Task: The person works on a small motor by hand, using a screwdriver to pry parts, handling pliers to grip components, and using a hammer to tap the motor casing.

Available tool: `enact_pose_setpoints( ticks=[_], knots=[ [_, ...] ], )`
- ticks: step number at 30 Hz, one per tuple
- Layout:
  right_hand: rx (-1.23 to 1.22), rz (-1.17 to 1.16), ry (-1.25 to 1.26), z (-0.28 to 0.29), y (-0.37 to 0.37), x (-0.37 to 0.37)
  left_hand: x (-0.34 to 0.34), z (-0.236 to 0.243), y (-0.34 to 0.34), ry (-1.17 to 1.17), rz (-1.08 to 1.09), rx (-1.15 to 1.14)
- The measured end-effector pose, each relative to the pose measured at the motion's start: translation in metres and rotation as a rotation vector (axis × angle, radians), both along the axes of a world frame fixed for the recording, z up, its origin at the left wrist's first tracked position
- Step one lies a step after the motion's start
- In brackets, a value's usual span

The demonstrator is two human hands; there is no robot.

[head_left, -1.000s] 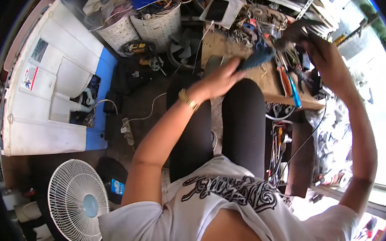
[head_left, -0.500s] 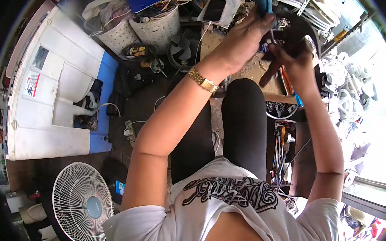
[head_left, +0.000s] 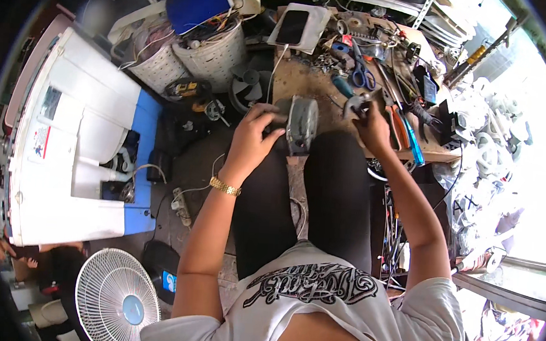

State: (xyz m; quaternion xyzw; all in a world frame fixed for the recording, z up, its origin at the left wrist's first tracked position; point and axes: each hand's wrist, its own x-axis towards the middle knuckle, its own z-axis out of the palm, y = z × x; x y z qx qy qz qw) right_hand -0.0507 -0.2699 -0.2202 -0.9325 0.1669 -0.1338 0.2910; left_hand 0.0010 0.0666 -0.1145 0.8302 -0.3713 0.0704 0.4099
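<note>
My left hand (head_left: 256, 137) is closed on the dark side of a round grey housing (head_left: 302, 125), which looks like a motor part. It is held upright on edge above my legs, near the front of the wooden workbench (head_left: 286, 77). To its right, my right hand (head_left: 373, 128) has its fingers closed round a small shiny metal piece (head_left: 357, 104), too blurred to name. Just beyond that hand lies a teal-handled screwdriver (head_left: 342, 86). Blue-handled scissors (head_left: 362, 75) rest further back. Close to my right hand are orange-handled pliers (head_left: 397, 127) and a blue-handled tool (head_left: 415, 149).
A phone (head_left: 294, 27) with a white cable lies at the bench's far left. Perforated baskets (head_left: 212, 55) of wires, a yellow drill (head_left: 187, 90) and a fan blade (head_left: 250, 78) stand left of it. A white fan (head_left: 115, 299) and a white-and-blue machine casing (head_left: 62, 203) are at my left.
Both hands have come down and apart from over the bench. The screwdriver has left my left hand and lies on the bench. The round grey housing is now in that hand.
</note>
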Motion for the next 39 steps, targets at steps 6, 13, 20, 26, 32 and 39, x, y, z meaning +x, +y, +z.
enact_pose_setpoints(
  ticks=[6,13,20,26,32,39],
  knots=[
    [-0.21,0.035,-0.009,-0.003,0.016,0.014,0.009,0.007,0.002,-0.021,-0.052,-0.014],
    [-0.439,-0.019,-0.123,0.027,-0.031,-0.013,0.014,0.014,0.0,0.126,-0.09,0.059],
    [-0.181,-0.189,0.225,0.02,-0.1,-0.113,0.024,0.01,0.003,0.033,-0.131,0.04],
    [-0.128,-0.056,0.106,0.055,-0.113,-0.153,0.021,0.005,0.003,0.038,-0.19,0.101],
    [0.25,-0.108,0.078,0.124,-0.072,-0.241,0.011,-0.004,-0.024,0.177,-0.024,0.22],
    [0.814,0.048,0.471,0.184,-0.006,-0.279,0.046,-0.008,-0.009,0.249,-0.388,0.146]
  ],
)
